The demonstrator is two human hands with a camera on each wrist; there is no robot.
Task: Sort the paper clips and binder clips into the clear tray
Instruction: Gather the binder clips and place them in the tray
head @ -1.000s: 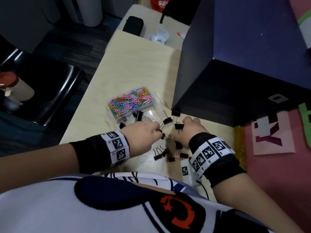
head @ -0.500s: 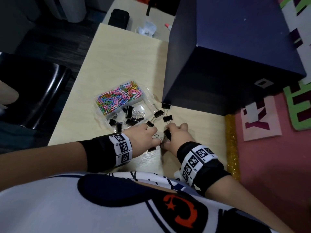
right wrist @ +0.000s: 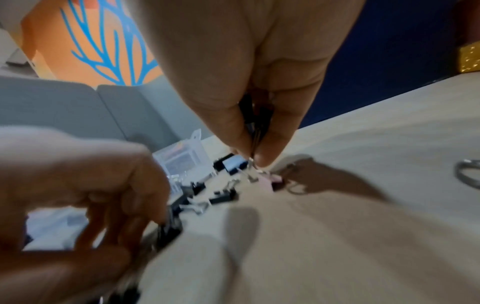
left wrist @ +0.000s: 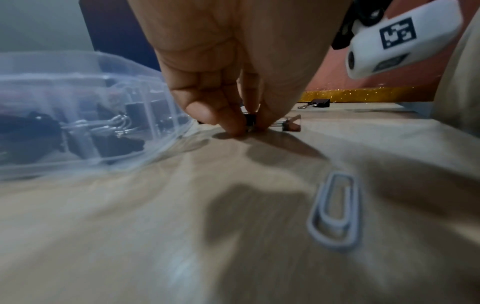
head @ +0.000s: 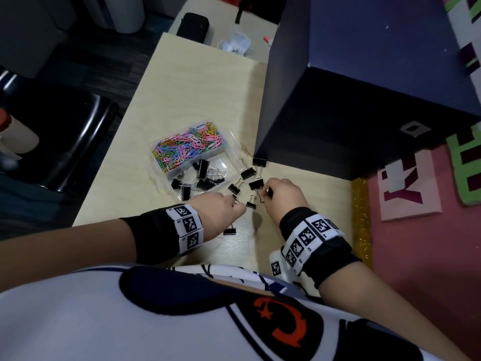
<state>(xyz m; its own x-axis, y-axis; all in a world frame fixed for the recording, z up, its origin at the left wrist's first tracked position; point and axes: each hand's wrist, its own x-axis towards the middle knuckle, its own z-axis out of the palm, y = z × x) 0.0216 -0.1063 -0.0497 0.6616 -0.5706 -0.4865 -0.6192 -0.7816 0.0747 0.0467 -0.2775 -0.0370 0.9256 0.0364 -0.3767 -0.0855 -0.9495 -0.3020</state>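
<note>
Both hands down low on the surface (head: 182, 105): left hand (head: 221, 208) fingers pinching a small black binder clip (left wrist: 250, 121), right hand (head: 282, 194) fingers clamped round several more, just beside the clear tray (head: 231, 149) holding coloured paper clips (head: 187, 147).

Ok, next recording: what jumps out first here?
The heap of colourful paper clips filling the far compartment of the clear tray at mid-table. Nearer, both hands work among scattered black binder clips: the left hand pinches one against the table, the right hand holds several.
</note>
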